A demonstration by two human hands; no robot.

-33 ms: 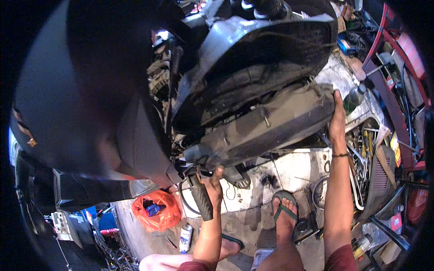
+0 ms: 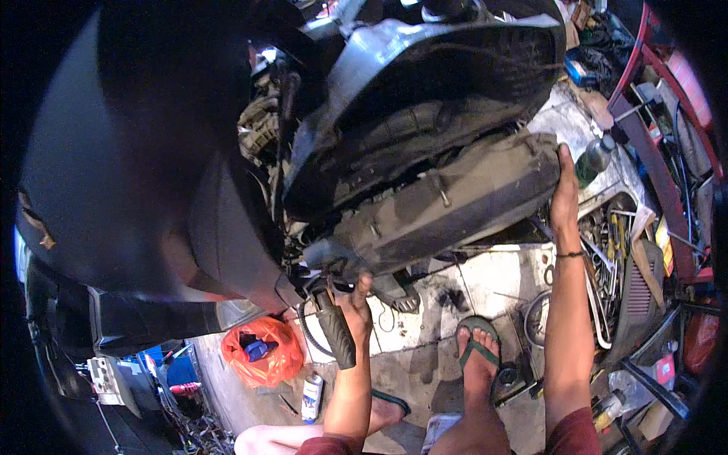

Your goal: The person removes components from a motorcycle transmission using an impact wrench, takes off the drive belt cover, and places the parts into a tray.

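A long, dusty, dark cover (image 2: pixel 455 208) with two protruding bolts lies along the lower side of a scooter. My right hand (image 2: pixel 564 197) grips its right end, palm against the edge and some fingers hidden behind it. At the left end, my left hand (image 2: pixel 356 303) is closed about the cover's lower edge; its thumb points up and the other fingers are mostly hidden. Just beside that hand hangs a black ribbed rubber footpeg (image 2: pixel 334 334). Above the cover opens the scooter's black wheel-well liner (image 2: pixel 425 129).
Dark body panels (image 2: pixel 152 182) fill the left. An orange plastic bag (image 2: pixel 262 368) and a spray can (image 2: pixel 312 398) stand on the floor. To the right are a dark bottle (image 2: pixel 595 161), a tray of wrenches (image 2: pixel 607 250) and a red-edged rack (image 2: pixel 658 144). My sandalled foot (image 2: pixel 479 353) is below.
The view has shifted slightly. Both hands keep their places at the two ends of the cover.
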